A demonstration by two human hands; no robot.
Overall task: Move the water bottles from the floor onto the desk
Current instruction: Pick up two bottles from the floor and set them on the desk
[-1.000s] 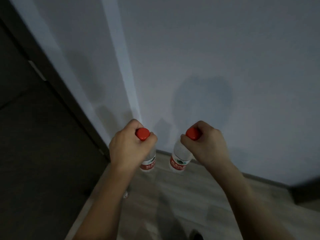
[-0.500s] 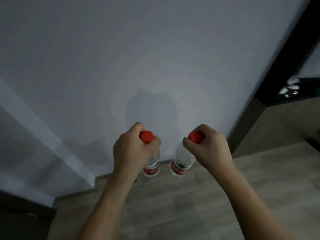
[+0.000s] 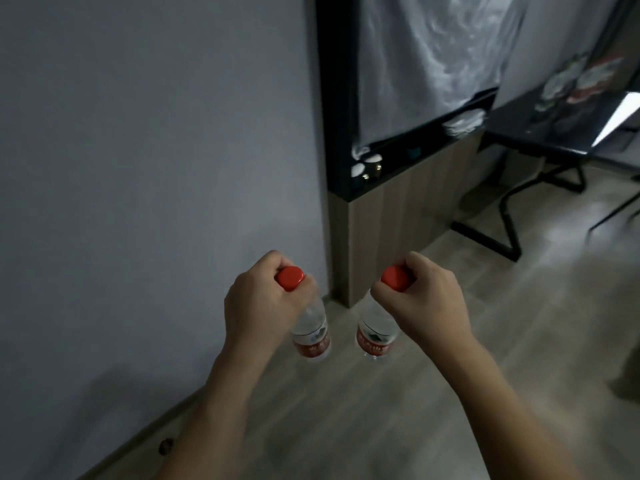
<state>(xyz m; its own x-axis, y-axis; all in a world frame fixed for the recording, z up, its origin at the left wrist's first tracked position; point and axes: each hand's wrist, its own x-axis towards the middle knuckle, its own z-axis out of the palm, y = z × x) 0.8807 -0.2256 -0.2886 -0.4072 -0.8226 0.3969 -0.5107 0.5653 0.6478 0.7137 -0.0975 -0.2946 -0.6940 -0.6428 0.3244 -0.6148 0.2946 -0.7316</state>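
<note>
Two water bottles in carry, held by the neck.
Left hand [image 3: 265,303] grips the left water bottle [image 3: 311,336], right hand [image 3: 424,299] the right water bottle [image 3: 375,336], fingers curled just under the red caps so each hangs upright below its fist (apparently clear of the floor).

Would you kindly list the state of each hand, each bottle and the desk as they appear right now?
left hand: gripping the left bottle at its neck, below the cap
right hand: gripping the right bottle at its neck
left bottle: capped in red, upright, held above the floor
right bottle: capped in red, upright, held above the floor
desk: dark top, away to the right, holds neither carried bottle
</note>
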